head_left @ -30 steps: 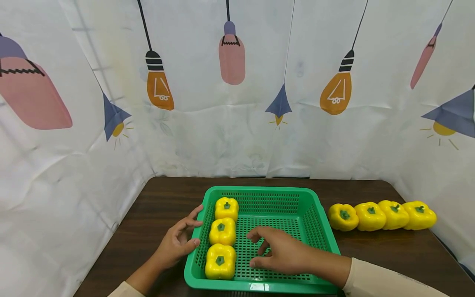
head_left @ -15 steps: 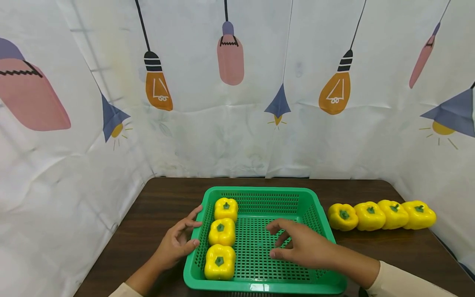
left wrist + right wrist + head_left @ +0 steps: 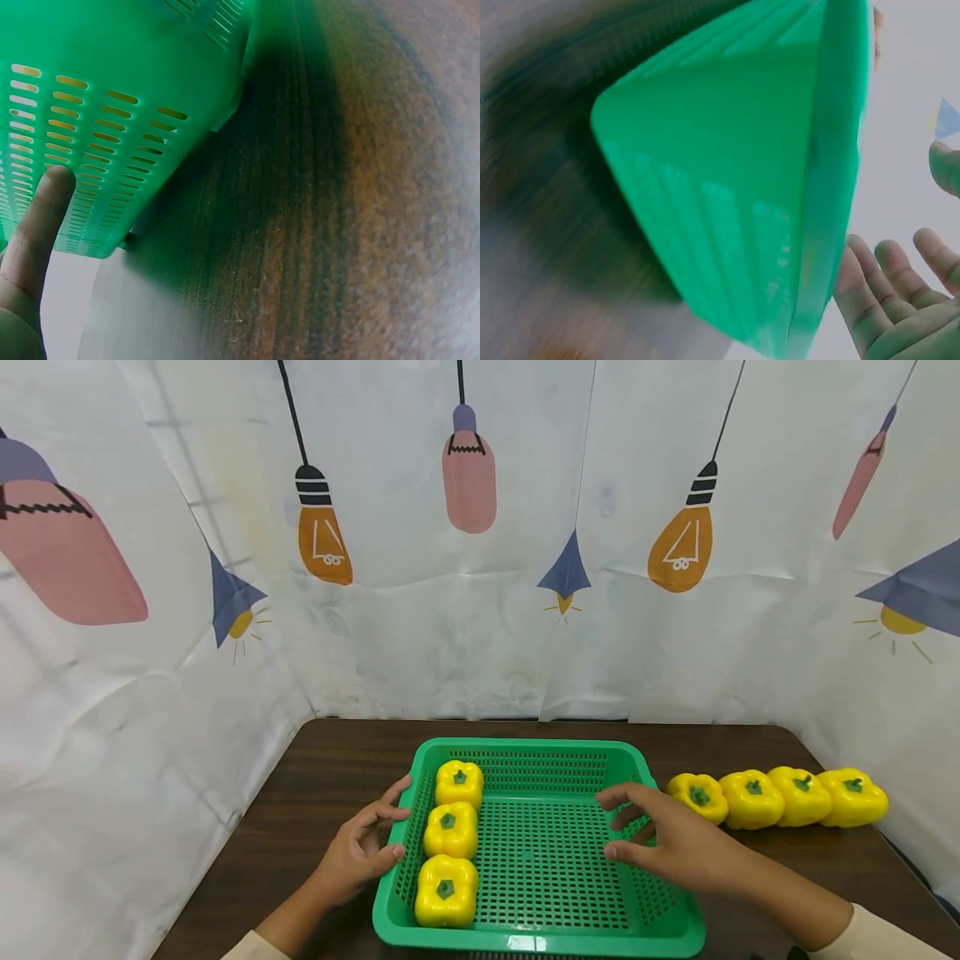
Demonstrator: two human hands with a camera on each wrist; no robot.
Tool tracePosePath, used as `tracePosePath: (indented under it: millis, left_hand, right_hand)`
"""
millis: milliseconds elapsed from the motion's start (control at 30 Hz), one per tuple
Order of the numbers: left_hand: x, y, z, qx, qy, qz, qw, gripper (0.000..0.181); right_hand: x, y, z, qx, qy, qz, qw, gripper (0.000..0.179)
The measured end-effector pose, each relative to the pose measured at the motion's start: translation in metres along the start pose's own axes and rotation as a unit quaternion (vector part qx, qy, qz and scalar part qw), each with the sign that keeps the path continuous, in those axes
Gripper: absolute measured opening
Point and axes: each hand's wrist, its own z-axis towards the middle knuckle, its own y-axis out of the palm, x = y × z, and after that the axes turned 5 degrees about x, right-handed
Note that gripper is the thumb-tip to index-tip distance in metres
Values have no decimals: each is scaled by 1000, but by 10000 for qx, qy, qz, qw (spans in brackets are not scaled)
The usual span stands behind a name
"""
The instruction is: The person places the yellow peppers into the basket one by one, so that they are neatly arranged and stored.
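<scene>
A green plastic basket (image 3: 540,942) with slotted walls sits on the brown table. Along its left side, three yellow bell peppers (image 3: 450,830) stand in a column with green stems up. My left hand (image 3: 360,847) touches the basket's left rim with relaxed fingers; in the left wrist view one straight finger (image 3: 39,225) lies against the slotted outer wall. Over the basket's right side hovers my right hand (image 3: 675,843), fingers loosely bent and nothing in them. The right wrist view has this hand (image 3: 900,300) beside the basket's rim, its fingers spread.
A row of several yellow bell peppers (image 3: 776,797) lies on the table to the right of the basket, just beyond my right hand. Behind the dark wood table (image 3: 352,747) hangs a white curtain (image 3: 420,643) printed with lamps and bulbs.
My right hand has moved rightward across the basket, from near the pepper column to the right rim. The left hand stays at the left rim, and the peppers have kept their places.
</scene>
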Motion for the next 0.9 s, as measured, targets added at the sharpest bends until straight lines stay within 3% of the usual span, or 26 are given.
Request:
tracePosePath:
  millis: [200,400,733,900]
  left_hand:
    - [0,0,0,-1,6,18,10000,37]
    - [0,1,0,48,-14,68,10000,36]
    - [-1,0,0,10,41,121,9999,37]
    - [0,1,0,8,-14,107,9999,36]
  right_hand:
    - [12,-20,-11,115,71,47,9999,60]
    - [21,-37,-23,486,226,-37,9986,64]
    - [31,-61,-34,985,75,-618,9932,57]
    - [42,-73,-38,1343,-201,-1059,9851,59]
